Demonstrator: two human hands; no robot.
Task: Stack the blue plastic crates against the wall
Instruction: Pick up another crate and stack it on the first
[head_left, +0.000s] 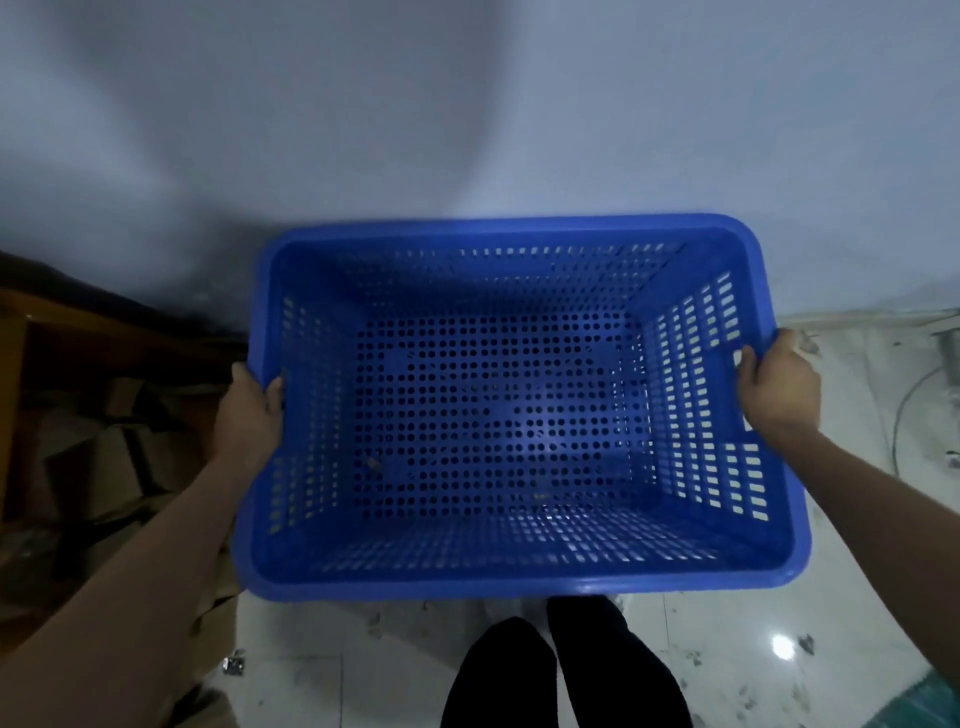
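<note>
A large blue plastic crate (511, 582) with perforated walls and floor fills the middle of the head view, open side up and empty. My left hand (252, 413) grips its left rim, thumb inside the wall. My right hand (776, 387) grips the right rim the same way. The crate's far edge lies close to the pale wall (467, 114). Whether it rests on the floor or hangs in my hands I cannot tell. No other blue crate is visible.
Brown wooden furniture (31, 332) and flattened cardboard boxes (114, 457) crowd the dark left side. White glossy floor tiles (727, 649), dirty with scraps, spread to the right, with a grey cable (906, 410) near the wall. My dark-trousered legs (561, 670) stand below the crate.
</note>
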